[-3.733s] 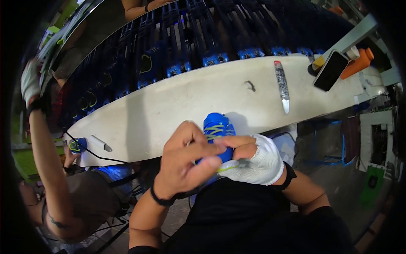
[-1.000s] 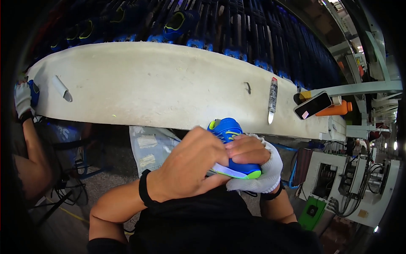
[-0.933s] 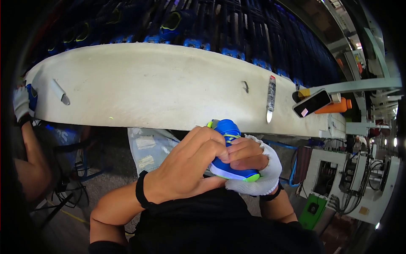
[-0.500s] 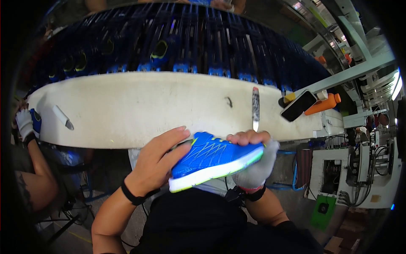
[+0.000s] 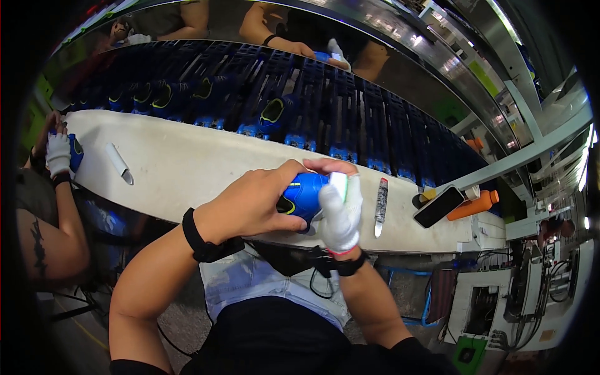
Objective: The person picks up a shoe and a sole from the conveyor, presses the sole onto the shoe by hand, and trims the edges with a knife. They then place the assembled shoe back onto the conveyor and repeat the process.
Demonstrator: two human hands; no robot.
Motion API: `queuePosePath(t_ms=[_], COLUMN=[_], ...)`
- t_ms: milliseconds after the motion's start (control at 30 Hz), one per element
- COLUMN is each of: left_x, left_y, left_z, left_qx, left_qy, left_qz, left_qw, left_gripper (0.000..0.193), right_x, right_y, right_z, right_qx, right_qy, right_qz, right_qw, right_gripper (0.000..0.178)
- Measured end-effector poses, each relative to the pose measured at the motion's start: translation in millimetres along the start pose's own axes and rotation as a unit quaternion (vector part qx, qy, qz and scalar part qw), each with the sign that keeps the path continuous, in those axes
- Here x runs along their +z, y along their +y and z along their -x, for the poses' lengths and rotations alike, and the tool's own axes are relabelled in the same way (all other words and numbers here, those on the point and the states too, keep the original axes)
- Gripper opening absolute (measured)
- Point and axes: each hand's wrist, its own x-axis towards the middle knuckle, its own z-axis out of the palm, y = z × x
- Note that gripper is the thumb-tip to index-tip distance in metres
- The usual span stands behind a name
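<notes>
A blue sneaker [image 5: 305, 192] with a lime-trimmed collar is between my two hands, above the white worktop's front edge. My bare left hand [image 5: 253, 199] wraps round it from the left, thumb below the collar and fingers over the top. My right hand [image 5: 342, 212], in a white glove with bare fingertips, closes round the right end, where a strip of white sole shows. Most of the sole is hidden. Just right of that hand, a knife [image 5: 380, 209] with a patterned handle lies on the worktop.
Beyond the worktop [image 5: 187, 147] runs a slatted conveyor carrying several blue shoes [image 5: 273, 112]. A phone [image 5: 439, 206] and an orange bottle [image 5: 475, 205] lie at right; a white-handled tool [image 5: 119, 164] lies at left. A co-worker's gloved hand [image 5: 59, 152] holds a blue shoe at far left.
The sneaker has turned from side-on to collar toward my left hand, and moved up over the worktop. My hands have shifted with it. The whole view has swung.
</notes>
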Motion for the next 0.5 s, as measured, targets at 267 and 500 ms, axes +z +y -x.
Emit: queuePosePath(t_ms=[267, 500], left_x=[7, 16], left_y=[-25, 19], left_z=[-6, -35], left_qx=[0.029, 0.047], left_qy=[0.075, -0.02], left_qz=[0.046, -0.123], left_qw=[0.996, 0.991], left_gripper=[0.07, 0.067], right_x=[2, -18], right_y=[13, -5], right_z=[-5, 14], right_qx=[0.003, 0.047], right_qy=[0.081, 0.093], right_qz=[-0.082, 0.039], right_qw=[0.993, 0.994], right_gripper=[0.055, 0.068])
